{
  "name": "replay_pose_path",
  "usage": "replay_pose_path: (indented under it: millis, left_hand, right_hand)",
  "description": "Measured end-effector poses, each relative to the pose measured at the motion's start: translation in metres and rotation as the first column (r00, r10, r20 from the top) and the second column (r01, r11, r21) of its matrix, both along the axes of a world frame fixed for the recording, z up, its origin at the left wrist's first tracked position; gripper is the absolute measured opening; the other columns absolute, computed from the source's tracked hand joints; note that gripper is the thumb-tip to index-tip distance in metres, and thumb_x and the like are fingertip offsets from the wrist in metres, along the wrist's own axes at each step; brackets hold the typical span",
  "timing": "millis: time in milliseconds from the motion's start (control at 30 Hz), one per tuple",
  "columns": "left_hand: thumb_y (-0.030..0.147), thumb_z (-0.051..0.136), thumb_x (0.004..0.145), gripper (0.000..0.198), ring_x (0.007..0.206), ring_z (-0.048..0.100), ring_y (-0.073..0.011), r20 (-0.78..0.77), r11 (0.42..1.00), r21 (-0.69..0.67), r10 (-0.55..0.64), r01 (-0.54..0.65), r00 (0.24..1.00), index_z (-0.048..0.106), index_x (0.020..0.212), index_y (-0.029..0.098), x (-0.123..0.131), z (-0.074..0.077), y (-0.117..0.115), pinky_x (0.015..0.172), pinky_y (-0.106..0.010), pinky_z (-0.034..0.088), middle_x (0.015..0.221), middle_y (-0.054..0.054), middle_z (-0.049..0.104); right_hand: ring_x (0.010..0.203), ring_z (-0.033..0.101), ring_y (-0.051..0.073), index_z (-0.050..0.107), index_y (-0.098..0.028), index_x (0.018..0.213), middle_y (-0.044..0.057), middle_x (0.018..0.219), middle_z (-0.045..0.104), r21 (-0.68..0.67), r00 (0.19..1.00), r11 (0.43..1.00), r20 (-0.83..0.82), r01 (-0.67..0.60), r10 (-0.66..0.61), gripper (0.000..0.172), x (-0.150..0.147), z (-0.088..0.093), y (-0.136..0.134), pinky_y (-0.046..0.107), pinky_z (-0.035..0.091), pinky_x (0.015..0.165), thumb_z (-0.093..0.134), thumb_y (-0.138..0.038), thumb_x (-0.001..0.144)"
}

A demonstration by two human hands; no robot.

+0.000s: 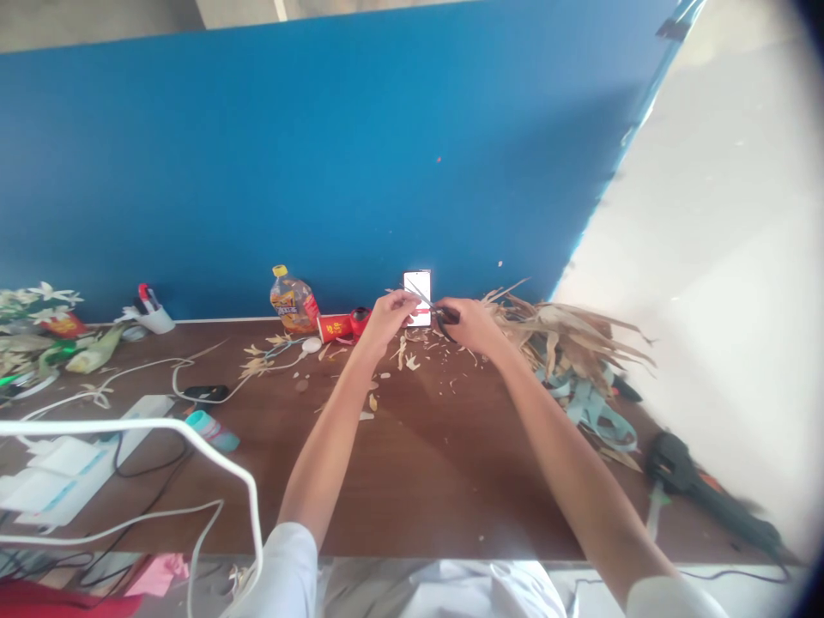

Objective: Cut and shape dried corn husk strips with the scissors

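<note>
My right hand [471, 321] grips a pair of scissors [444, 321] by its dark handles, with the blades pointing up and left. Close by on the left, my left hand [387, 316] has its thumb and fingers pinched together near the blades. Whatever lies in that pinch is too small to make out. Behind both hands a lit phone [421, 285] leans upright against the blue partition. Pale cut scraps [410, 362] are scattered on the brown table [412, 489] below them. A heap of dried husks [560, 330] lies right of my right hand.
Left of my hands are a drink bottle [293, 302], a red can-like container [336, 327] and white cables. Further left stand a pen cup [158, 319] and a power strip [83, 468]. A black glue gun [701, 489] and light-blue ribbon [598, 416] lie at right.
</note>
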State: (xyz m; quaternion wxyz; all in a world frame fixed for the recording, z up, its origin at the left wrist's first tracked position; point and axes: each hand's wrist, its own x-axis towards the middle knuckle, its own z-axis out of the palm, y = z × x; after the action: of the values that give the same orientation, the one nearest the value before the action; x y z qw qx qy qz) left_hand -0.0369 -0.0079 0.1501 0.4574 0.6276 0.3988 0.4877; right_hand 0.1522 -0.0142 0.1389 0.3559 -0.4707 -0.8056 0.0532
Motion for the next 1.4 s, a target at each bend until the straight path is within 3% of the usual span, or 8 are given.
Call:
replay_pose_path:
  millis: [500, 900, 1267, 1400]
  left_hand:
    - [0.035, 0.063, 0.075, 0.020, 0.058, 0.050, -0.0081, -0.006, 0.999, -0.032, -0.027, 0.027, 1.000, 0.062, 0.080, 0.016, 0.001, 0.002, -0.001, 0.057, -0.022, 0.039, 0.069, -0.001, 0.058]
    - [0.033, 0.062, 0.075, 0.018, 0.057, 0.055, -0.0097, 0.090, 0.997, -0.063, -0.044, 0.049, 0.995, 0.062, 0.082, 0.016, 0.005, -0.002, -0.001, 0.058, -0.023, 0.042, 0.064, -0.001, 0.061]
    - [0.033, 0.053, 0.080, 0.020, 0.059, 0.055, -0.0106, -0.019, 0.992, 0.118, 0.043, -0.041, 0.999, 0.064, 0.080, 0.016, 0.011, -0.003, -0.004, 0.058, -0.022, 0.041, 0.062, -0.002, 0.061]
    - [0.033, 0.054, 0.079, 0.021, 0.060, 0.054, -0.0106, 0.008, 0.995, 0.096, 0.024, -0.025, 1.000, 0.066, 0.078, 0.015, 0.010, -0.004, -0.002, 0.058, -0.023, 0.041, 0.066, -0.003, 0.062]
  right_hand:
    - [0.063, 0.054, 0.015, 0.069, -0.022, 0.093, 0.002, 0.074, 0.067, 0.002, 0.999, 1.000, 0.039, 0.028, -0.028, 0.024, 0.000, 0.002, -0.002, 0.024, 0.030, 0.057, 0.056, -0.021, 0.074]
    - [0.062, 0.052, 0.014, 0.068, -0.021, 0.090, 0.001, 0.070, 0.065, -0.004, 0.999, 1.000, 0.037, 0.015, -0.015, 0.022, -0.001, 0.002, -0.002, 0.024, 0.029, 0.056, 0.055, -0.021, 0.072]
    - [0.060, 0.052, 0.014, 0.069, -0.020, 0.090, 0.002, 0.071, 0.066, -0.020, 1.000, 1.000, 0.002, 0.003, -0.003, 0.022, 0.000, 0.002, -0.002, 0.024, 0.030, 0.056, 0.055, -0.022, 0.073]
    - [0.062, 0.052, 0.015, 0.069, -0.021, 0.091, 0.001, 0.072, 0.066, -0.022, 1.000, 1.000, 0.005, 0.007, -0.006, 0.023, 0.000, 0.002, -0.002, 0.024, 0.031, 0.057, 0.056, -0.022, 0.072]
